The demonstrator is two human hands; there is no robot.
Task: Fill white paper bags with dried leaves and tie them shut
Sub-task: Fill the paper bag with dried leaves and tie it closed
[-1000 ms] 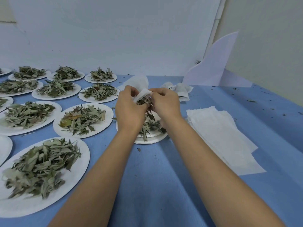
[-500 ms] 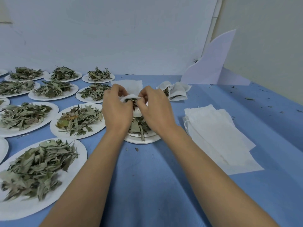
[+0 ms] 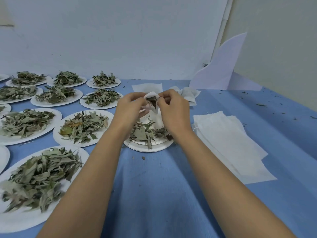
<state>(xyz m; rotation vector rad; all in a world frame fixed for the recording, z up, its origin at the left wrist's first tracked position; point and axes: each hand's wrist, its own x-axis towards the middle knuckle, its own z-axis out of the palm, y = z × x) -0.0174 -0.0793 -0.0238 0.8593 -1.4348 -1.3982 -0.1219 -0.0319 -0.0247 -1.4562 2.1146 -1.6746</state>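
A small white paper bag (image 3: 150, 95) with dried leaves showing in its mouth is held above a white plate (image 3: 147, 147) of loose dried leaves (image 3: 145, 133). My left hand (image 3: 130, 110) pinches the bag's left side. On the opposite edge, my right hand (image 3: 173, 109) pinches the bag. The bag's lower part is hidden between my hands.
Several white plates (image 3: 84, 127) heaped with dried leaves cover the blue table (image 3: 154, 194) to the left. A stack of flat white bags (image 3: 228, 140) lies on the right. A filled bag (image 3: 187, 94) and a flat one (image 3: 147, 86) lie behind my hands. A white board (image 3: 221, 69) leans at the corner.
Both hands have lifted the bag a little and spread its mouth wider, so leaves now show inside it. The plates and the bag stack stay where they were.
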